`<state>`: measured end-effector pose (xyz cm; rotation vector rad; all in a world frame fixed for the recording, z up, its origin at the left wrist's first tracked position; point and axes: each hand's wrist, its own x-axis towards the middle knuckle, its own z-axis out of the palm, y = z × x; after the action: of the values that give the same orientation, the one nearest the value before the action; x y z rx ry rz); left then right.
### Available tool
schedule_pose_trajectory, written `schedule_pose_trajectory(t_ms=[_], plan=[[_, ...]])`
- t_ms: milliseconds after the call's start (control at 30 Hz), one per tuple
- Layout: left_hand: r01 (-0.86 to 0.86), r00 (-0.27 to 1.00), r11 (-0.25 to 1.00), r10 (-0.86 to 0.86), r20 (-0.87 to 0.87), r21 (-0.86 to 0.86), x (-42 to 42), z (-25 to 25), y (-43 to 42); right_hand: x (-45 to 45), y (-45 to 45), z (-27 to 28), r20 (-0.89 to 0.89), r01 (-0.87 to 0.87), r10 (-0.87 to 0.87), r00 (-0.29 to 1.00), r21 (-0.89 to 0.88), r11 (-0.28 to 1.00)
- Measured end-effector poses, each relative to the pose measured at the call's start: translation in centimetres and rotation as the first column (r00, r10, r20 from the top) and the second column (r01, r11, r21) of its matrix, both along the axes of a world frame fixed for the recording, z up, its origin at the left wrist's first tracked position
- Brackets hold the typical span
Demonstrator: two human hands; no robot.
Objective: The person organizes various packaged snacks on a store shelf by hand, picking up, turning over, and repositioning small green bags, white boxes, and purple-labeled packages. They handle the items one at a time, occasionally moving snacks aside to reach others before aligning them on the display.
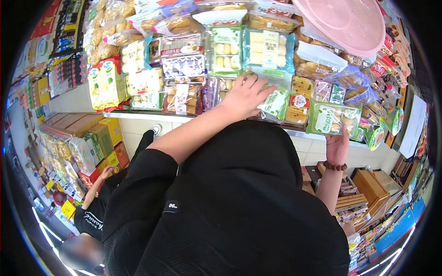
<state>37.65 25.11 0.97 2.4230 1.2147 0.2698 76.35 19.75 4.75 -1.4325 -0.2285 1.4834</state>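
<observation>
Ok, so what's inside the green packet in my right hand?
The green packet in your right hand shows pale, rounded pieces through its clear part. Whatever sits behind the printed white label is covered, so I can't give you a full count.

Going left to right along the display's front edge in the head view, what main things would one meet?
Yellow-and-green packets, packet of brown rolls, left hand, biscuit pack with a red label, green packet in the right hand.

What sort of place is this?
Probably a grocery or snack shop: packaged baked goods crowd the display, with bagged goods and stacked cartons off to one side.
</observation>
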Motion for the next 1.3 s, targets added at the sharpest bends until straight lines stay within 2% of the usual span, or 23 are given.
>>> schedule_pose_trajectory(t_ms=[67,200,233,333,433,533,633,733,767,800,833,867,933,967,1067,1100,1167,1233,1300], plan=[[-0.04,0.999,0.999,0.041,-0.026,0.028,2.6,-1.7,1.2,1.5,0.4,-0.4,0.003,0.007,-0.007,1.0,-0.014,1.0],[-0.087,0.983,0.976,0.117,-0.14,0.201,5.8,-5.4,2.4,4.4,0.7,-2.1,-0.015,-0.023,0.022,1.0,-0.043,0.999],[-0.058,0.976,0.974,0.102,-0.195,0.218,6.1,-6.1,2.4,4.8,1.0,-2.3,-0.022,-0.034,0.033,0.999,-0.052,0.998],[-0.087,0.972,0.967,0.135,-0.193,0.238,6.2,-7.2,1.9,4.0,2.1,-1.4,-0.039,-0.079,0.078,0.996,-0.014,0.997],[-0.13,0.967,0.979,0.16,-0.197,0.156,5.7,-7.1,1.5,4.1,2.5,-2.1,-0.041,-0.071,0.069,0.997,-0.066,0.995],[-0.179,0.955,0.977,0.202,-0.219,0.12,5.2,-6.6,1.1,2.8,2.8,-2.1,-0.072,-0.138,0.133,0.989,-0.064,0.988],[-0.187,0.969,0.978,0.199,-0.148,0.09,4.7,-6.6,0.7,1.8,2.4,-2.7,-0.235,-0.213,0.195,0.952,-0.054,0.976],[-0.227,0.973,0.971,0.224,0.048,0.07,3.4,-5.5,-0.8,-0.2,2.3,-2.9,-0.373,-0.324,0.289,0.882,-0.032,0.946],[-0.229,0.951,0.962,0.254,0.177,-0.147,2.4,-5.1,-1.4,-0.9,2.2,-3.0,-0.415,-0.363,0.322,0.851,-0.022,0.932],[-0.19,0.906,0.914,0.303,0.295,-0.358,1.1,-4.6,-2.0,-1.7,2.2,-3.1,-0.454,-0.399,0.35,0.819,-0.012,0.917],[-0.146,0.813,0.825,0.415,0.408,-0.547,0.9,-4.1,-2.7,-2.9,2.4,-2.6,-0.505,-0.431,0.407,0.761,0.075,0.899],[-0.079,0.686,0.709,0.549,0.477,-0.701,0.7,-3.6,-3.3,-4.0,2.3,-2.9,-0.492,-0.445,0.405,0.771,0.038,0.895],[0.12,0.293,0.43,0.846,0.446,-0.895,1.4,-1.9,-5.4,-5.8,1.7,-4.2,-0.466,-0.469,0.401,0.789,-0.035,0.882],[0.121,0.152,0.364,0.913,0.38,-0.923,2.1,-1.2,-6.2,-6.6,1.5,-5.0,-0.46,-0.49,0.407,0.789,-0.072,0.869],[-0.036,0.41,0.287,0.878,0.248,-0.957,0.3,-2.5,-6.9,-8.4,1.2,-6.0,-0.513,-0.587,0.458,0.726,-0.115,0.802],[-0.011,0.381,0.214,0.904,0.194,-0.977,-0.3,-3.4,-7.3,-8.4,1.1,-6.2,-0.397,-0.612,0.523,0.754,-0.136,0.779],[-0.12,0.541,0.255,0.827,0.152,-0.959,-1.5,-3.9,-7.3,-6.6,0.8,-9.1,-0.259,-0.776,0.733,0.629,-0.165,0.608],[-0.223,0.637,0.331,0.761,0.12,-0.917,-1.6,-3.6,-7.1,-6.7,0.8,-8.5,-0.062,-0.857,0.876,0.479,-0.247,0.451],[-0.322,0.565,0.256,0.824,0.032,-0.911,-1.0,-4.1,-6.7,-7.3,0.4,-7.3,0.186,-0.864,0.939,0.29,-0.37,0.341]])
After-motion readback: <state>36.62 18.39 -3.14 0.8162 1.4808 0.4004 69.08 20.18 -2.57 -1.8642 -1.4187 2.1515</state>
